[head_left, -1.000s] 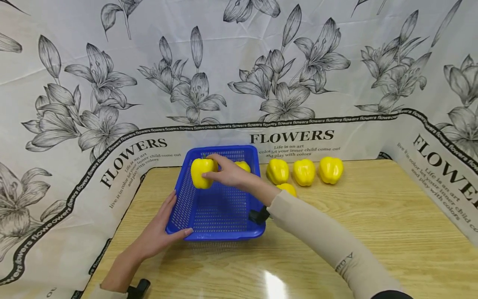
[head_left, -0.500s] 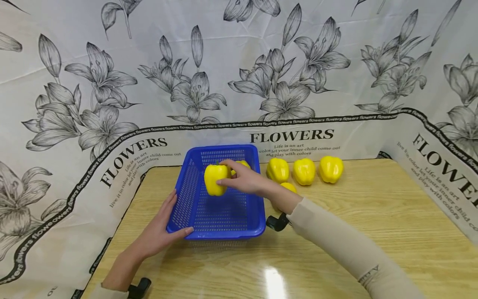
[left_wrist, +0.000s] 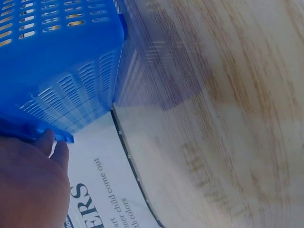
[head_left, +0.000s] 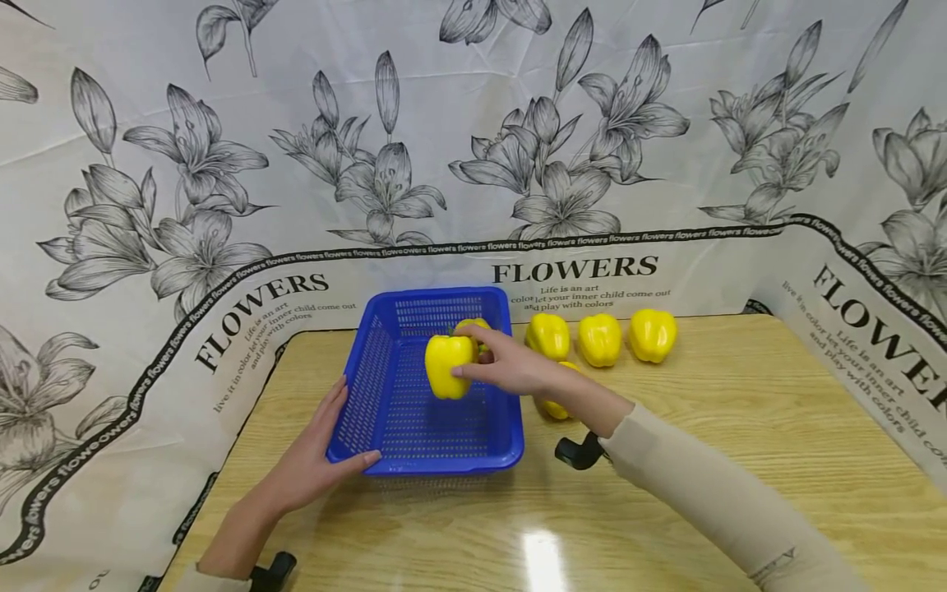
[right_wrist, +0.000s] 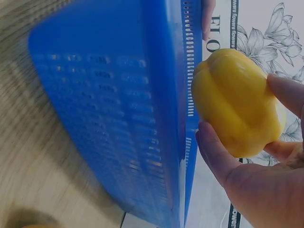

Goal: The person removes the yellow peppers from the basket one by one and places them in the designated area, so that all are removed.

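Observation:
A yellow bell pepper [head_left: 449, 367] is held between the thumb and fingers of my right hand [head_left: 510, 366], above the inside of a blue plastic basket [head_left: 414, 427]. In the right wrist view, the pepper [right_wrist: 237, 102] shows level with the basket's rim, fingertips on either side of it. My left hand [head_left: 307, 464] grips the basket's near left corner, thumb on the front rim and fingers along the left side. Deeper in the basket, another yellow pepper [head_left: 473, 324] is partly hidden behind the held one and my right hand.
Three yellow peppers stand in a row right of the basket: a left one [head_left: 547, 337], a middle one [head_left: 599, 340] and a right one [head_left: 653, 335]. One more pepper [head_left: 556, 407] lies before them, partly behind my right wrist. A flower-printed cloth [head_left: 414, 271] borders the wooden table [head_left: 703, 427].
My right hand has moved the held pepper rightward and toward me, from the basket's left side to its middle right. My left hand has stayed on the basket corner.

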